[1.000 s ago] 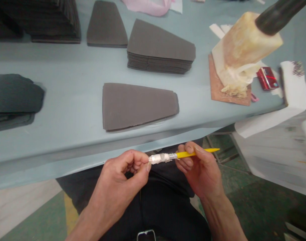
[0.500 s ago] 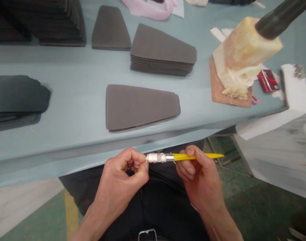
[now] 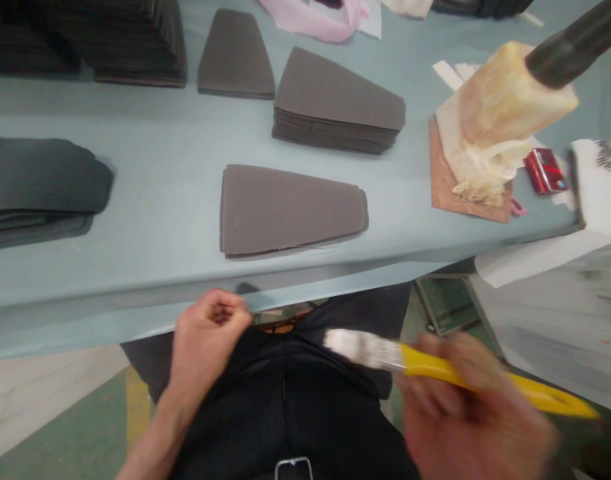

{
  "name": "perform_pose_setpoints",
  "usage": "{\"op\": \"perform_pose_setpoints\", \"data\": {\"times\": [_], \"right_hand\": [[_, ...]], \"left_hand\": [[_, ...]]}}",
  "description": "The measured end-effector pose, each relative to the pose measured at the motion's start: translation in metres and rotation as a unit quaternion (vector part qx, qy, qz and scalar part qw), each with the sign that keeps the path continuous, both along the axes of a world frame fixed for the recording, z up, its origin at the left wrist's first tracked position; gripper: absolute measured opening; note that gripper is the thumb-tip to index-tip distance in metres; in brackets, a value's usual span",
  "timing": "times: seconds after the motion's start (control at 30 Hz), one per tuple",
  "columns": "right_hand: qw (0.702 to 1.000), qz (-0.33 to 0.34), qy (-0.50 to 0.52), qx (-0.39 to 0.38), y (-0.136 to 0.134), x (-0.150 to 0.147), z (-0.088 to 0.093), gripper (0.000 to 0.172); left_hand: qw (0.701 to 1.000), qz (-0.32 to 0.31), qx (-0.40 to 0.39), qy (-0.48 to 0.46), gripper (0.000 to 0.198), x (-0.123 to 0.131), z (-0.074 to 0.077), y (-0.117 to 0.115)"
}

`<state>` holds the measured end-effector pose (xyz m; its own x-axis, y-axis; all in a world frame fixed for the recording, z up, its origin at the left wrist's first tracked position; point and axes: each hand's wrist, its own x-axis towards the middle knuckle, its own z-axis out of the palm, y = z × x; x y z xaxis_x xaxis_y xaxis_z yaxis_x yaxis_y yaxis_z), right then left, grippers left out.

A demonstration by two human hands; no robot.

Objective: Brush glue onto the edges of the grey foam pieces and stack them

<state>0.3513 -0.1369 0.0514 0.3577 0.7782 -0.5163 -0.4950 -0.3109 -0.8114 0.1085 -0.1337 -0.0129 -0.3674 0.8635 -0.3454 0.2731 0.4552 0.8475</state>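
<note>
My right hand (image 3: 478, 407), smeared by motion, is closed round the yellow handle of a paintbrush (image 3: 430, 365). The brush's pale, caked head points left over my dark trousers. My left hand (image 3: 210, 333) hovers at the table's front edge, thumb and fingertips pinched; whatever they hold, if anything, is too small to make out. Beyond both hands, on the table, lies a thin stack of dark grey tapered fabric pieces (image 3: 293, 210). A thicker stack of similar pieces (image 3: 340, 100) sits behind it, beside a shorter grey stack (image 3: 235, 53).
A glue-crusted pale container (image 3: 505, 100) with a dark handle stands on a brown board (image 3: 443, 177) at the right. Near it are a red box (image 3: 544, 171) and white paper (image 3: 598, 193). Dark stacks (image 3: 45, 173) fill the left side of the blue-grey table (image 3: 160, 200).
My hands have moved apart. The right hand carried the brush right and toward me, tilting it; the left hand let go of the brush tip and shifted left. The view moved slightly.
</note>
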Motion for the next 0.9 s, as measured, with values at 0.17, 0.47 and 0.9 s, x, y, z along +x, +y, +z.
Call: {"op": "perform_pose_setpoints", "data": {"times": [0.17,0.47,0.9], "right_hand": [[0.996,-0.045,0.052,-0.055,0.018,0.021,0.006,0.040],[0.940,-0.030,0.275,-0.198,0.031,-0.011,-0.029,0.039],[0.969,0.009,0.216,-0.119,0.034,-0.007,-0.040,0.047]], "left_hand": [[1.000,-0.007,0.008,-0.023,0.021,-0.008,0.008,-0.009],[0.979,-0.137,0.106,-0.105,0.018,0.048,0.044,0.000],[0.960,-0.233,0.139,-0.066,0.038,0.039,0.040,-0.003]]}}
